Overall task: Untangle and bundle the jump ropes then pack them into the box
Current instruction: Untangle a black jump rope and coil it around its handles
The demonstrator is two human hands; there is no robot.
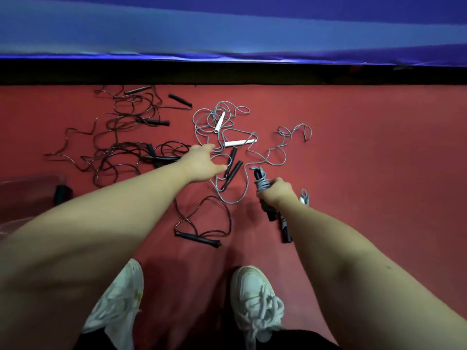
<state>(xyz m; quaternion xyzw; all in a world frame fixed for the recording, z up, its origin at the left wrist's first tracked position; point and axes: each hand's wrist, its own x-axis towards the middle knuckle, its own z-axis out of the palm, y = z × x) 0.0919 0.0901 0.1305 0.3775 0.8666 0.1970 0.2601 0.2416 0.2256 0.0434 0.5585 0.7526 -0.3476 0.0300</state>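
Several jump ropes lie tangled on the red floor. My right hand [278, 193] grips a partly wound grey rope bundle [261, 184] with black handles sticking out below it. A long grey strand [267, 157] trails from that bundle across the floor. My left hand [202, 164] reaches forward over the grey rope loops, fingers extended, just left of two black handles [233, 168]; whether it touches the rope I cannot tell. Beyond it lie a grey rope with white handles [240, 142] and, farther left, a heap of black ropes [121, 137]. A clear plastic box [27, 195] sits at the left edge.
A black rope with a black handle [199, 239] lies near my white shoes [255, 296]. A small grey and white piece [304, 197] lies right of my right hand. A black strip and a blue padded wall [227, 34] close off the far side.
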